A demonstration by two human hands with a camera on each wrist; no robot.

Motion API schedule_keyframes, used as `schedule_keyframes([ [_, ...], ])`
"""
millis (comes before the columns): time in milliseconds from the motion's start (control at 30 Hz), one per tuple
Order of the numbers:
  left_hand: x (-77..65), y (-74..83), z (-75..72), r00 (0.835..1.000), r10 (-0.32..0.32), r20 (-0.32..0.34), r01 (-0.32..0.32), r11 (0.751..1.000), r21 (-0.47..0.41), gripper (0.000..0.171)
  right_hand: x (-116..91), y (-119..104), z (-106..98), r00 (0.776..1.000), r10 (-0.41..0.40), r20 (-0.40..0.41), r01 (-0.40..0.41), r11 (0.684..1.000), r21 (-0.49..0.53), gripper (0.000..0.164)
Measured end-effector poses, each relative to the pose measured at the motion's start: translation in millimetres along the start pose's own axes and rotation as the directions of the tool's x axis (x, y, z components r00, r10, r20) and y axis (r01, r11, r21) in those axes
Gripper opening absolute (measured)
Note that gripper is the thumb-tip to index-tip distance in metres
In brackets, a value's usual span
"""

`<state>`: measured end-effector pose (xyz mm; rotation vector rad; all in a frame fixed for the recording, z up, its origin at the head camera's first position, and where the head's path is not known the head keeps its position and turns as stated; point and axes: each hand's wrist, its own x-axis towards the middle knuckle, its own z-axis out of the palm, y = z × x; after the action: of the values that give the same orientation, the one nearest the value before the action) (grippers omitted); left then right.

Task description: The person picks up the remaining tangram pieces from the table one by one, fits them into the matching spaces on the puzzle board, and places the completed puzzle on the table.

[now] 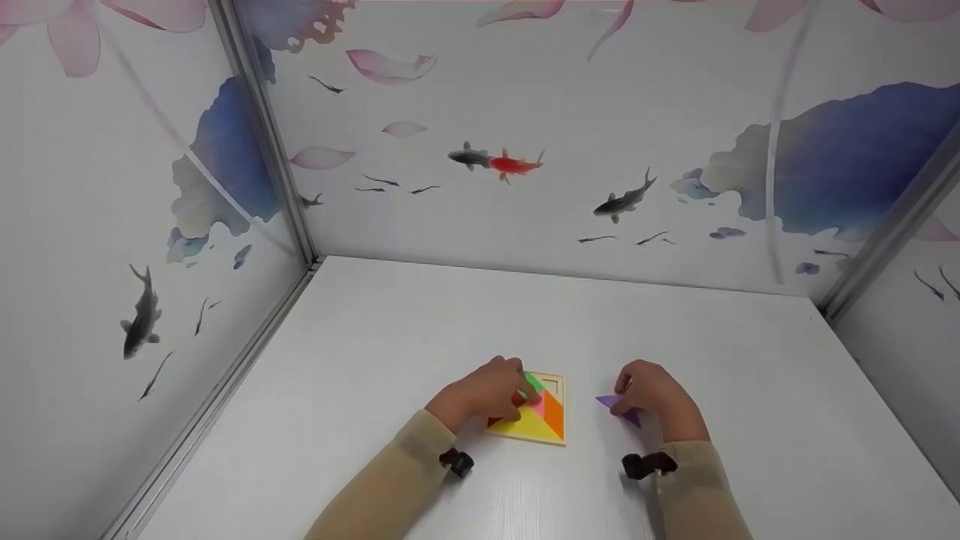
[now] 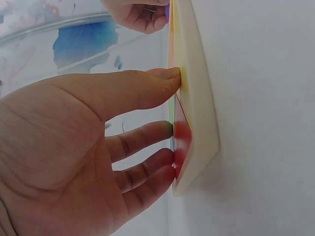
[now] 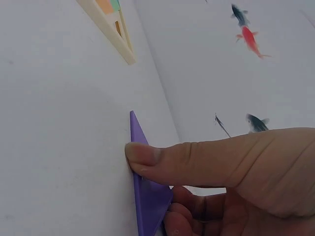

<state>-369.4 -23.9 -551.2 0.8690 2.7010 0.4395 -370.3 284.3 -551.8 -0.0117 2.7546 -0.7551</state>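
Observation:
A tangram board (image 1: 536, 441) with a pale wooden frame lies on the table in the head view. Yellow, orange, pink, green and red pieces sit in it, and bare wood shows at its far right corner. My left hand (image 1: 484, 390) lies over the board's left part, with the tips of its thumb and fingers touching the pieces, as the left wrist view shows. To the right of the board, my right hand (image 1: 660, 397) pinches a purple triangle (image 3: 150, 204) between thumb and fingers. The triangle is close to the tabletop; whether it touches is unclear.
The white table (image 1: 420, 322) reaches back to printed panels with fish and petals. Metal posts (image 1: 270, 142) stand at the table's back corners. Each wrist carries a small black camera mount (image 1: 456, 463).

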Motion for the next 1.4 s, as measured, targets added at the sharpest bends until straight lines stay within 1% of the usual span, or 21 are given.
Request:
schedule_keyframes([
  [233,1.1,-1.9,1.7,1.000,0.010,-0.003,-0.010,1.000,0.019,0.041,2.1,0.6,2.7,0.999,0.050,0.002,-0.050,0.999,0.014,0.021],
  [467,0.8,-1.5,1.0,1.000,0.003,-0.002,-0.003,1.000,0.016,0.041,3.3,1.3,1.8,0.998,0.055,-0.020,-0.054,0.997,0.050,0.021],
  [600,-0.5,0.4,-0.6,1.000,-0.002,-0.001,0.002,1.000,0.017,0.041,2.7,1.6,0.1,0.999,0.014,-0.050,-0.010,0.998,0.066,0.021],
  [700,-1.9,2.2,-1.7,1.000,0.008,-0.001,-0.008,0.999,0.033,0.041,2.5,2.7,-1.8,0.996,-0.046,-0.082,0.051,0.997,0.062,0.021],
  [833,-2.7,3.1,-1.9,1.000,0.012,0.001,-0.012,0.999,0.041,0.040,2.7,2.7,-3.6,0.991,-0.070,-0.118,0.078,0.995,0.062,0.020],
  [1033,-1.8,1.6,0.5,1.000,0.004,-0.002,-0.004,1.000,0.031,0.040,2.9,1.9,-3.5,0.987,-0.063,-0.147,0.075,0.994,0.082,0.019],
  [1267,-1.7,1.3,0.3,1.000,0.015,-0.012,-0.014,1.000,0.025,0.040,4.6,-1.5,-0.8,0.986,-0.051,-0.157,0.070,0.990,0.121,0.013],
  [1400,-2.7,1.6,0.7,1.000,0.006,-0.010,-0.006,0.999,0.032,0.040,6.2,-3.5,2.7,0.989,-0.048,-0.142,0.069,0.987,0.147,0.011],
])
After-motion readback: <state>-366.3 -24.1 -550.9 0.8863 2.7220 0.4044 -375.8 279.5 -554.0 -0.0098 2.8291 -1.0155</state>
